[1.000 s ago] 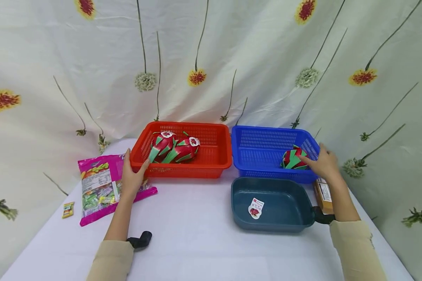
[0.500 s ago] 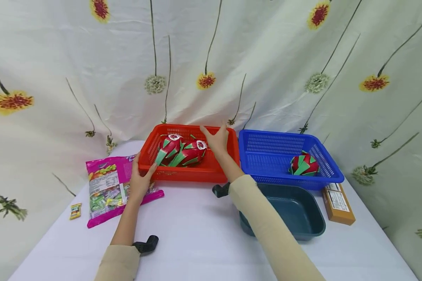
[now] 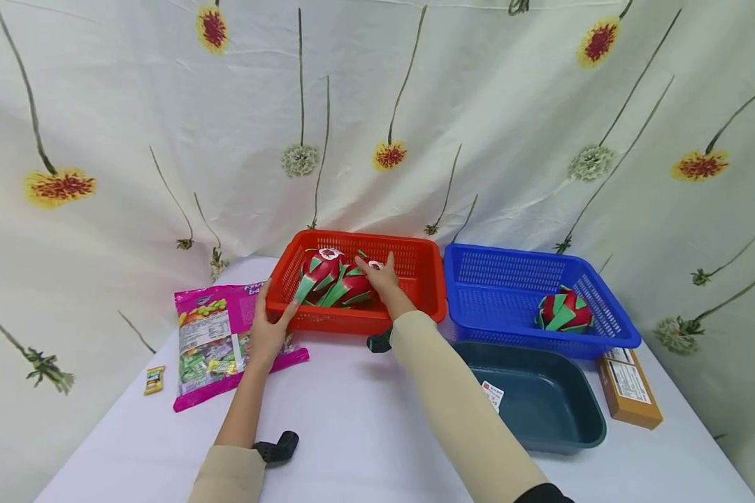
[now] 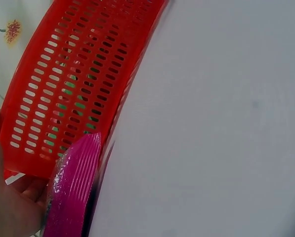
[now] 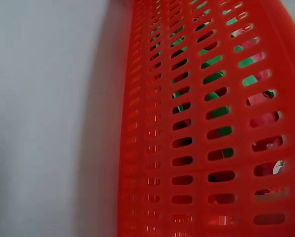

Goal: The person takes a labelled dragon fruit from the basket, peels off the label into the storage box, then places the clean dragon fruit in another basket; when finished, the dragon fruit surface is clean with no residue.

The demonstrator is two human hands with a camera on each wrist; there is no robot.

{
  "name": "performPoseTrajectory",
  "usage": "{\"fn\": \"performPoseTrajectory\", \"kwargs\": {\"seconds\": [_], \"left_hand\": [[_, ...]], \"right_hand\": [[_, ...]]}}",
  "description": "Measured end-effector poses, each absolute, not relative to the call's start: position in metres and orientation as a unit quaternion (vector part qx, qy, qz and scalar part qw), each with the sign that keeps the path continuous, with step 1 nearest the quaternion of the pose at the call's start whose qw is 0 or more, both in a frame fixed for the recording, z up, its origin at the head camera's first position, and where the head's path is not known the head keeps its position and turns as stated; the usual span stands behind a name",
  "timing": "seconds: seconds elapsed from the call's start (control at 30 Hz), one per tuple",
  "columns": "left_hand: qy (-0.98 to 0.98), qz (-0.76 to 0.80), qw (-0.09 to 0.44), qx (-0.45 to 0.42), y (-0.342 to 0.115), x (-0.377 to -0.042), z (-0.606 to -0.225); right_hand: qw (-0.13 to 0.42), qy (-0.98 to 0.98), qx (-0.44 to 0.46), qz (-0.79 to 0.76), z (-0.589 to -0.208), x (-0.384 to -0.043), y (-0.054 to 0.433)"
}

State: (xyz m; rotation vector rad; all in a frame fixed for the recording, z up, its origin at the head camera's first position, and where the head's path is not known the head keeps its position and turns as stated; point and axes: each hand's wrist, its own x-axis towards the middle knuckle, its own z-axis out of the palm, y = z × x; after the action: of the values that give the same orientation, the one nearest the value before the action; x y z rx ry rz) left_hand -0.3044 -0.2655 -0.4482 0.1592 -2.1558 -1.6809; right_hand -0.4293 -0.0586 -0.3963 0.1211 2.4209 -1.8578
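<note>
Inside the red plastic basket (image 3: pixel 424 279) lie two red-and-green dragon fruits, the left dragon fruit (image 3: pixel 319 272) and the right dragon fruit (image 3: pixel 349 290), each bearing a round sticker. My left hand (image 3: pixel 269 335) grips the basket's front left corner, thumb at the front rim and fingers along the left side. My right hand (image 3: pixel 385 285) reaches over the front rim to the right dragon fruit, thumb and fingers spread about its stickered end. In the right wrist view the basket's slotted wall (image 5: pixel 196 128) hides most of the fruit.
A blue basket (image 3: pixel 491 279) beside the red one holds another dragon fruit (image 3: pixel 565 311). In front stands a dark teal tray (image 3: pixel 541 398) with a sticker inside. An orange-brown box (image 3: pixel 629 391) is at right. A pink candy bag (image 3: pixel 207 342) and small yellow packet (image 3: pixel 154 379) lie at left.
My right hand has moved left from the dragon fruit in the blue basket to the right one in the red basket. The left hand stays at the red basket's corner.
</note>
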Motion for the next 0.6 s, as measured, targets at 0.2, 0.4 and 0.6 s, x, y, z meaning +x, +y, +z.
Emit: {"fn": "performPoseTrajectory", "kwargs": {"seconds": [0.2,0.4,0.6], "left_hand": [[-0.774,-0.602,0.184,0.062,-0.263,-0.300,-0.451],[-0.776,-0.596,0.195,0.064,-0.264,-0.301,-0.450],[-0.773,-0.599,0.200,0.058,-0.268,-0.303,-0.447]], "right_hand": [[0.118,0.804,0.042,-0.581,-0.405,-0.431,-0.059],[0.092,0.790,0.044,-0.605,-0.402,-0.430,-0.055],[-0.010,0.817,0.008,-0.576,-0.384,-0.424,-0.048]]}}
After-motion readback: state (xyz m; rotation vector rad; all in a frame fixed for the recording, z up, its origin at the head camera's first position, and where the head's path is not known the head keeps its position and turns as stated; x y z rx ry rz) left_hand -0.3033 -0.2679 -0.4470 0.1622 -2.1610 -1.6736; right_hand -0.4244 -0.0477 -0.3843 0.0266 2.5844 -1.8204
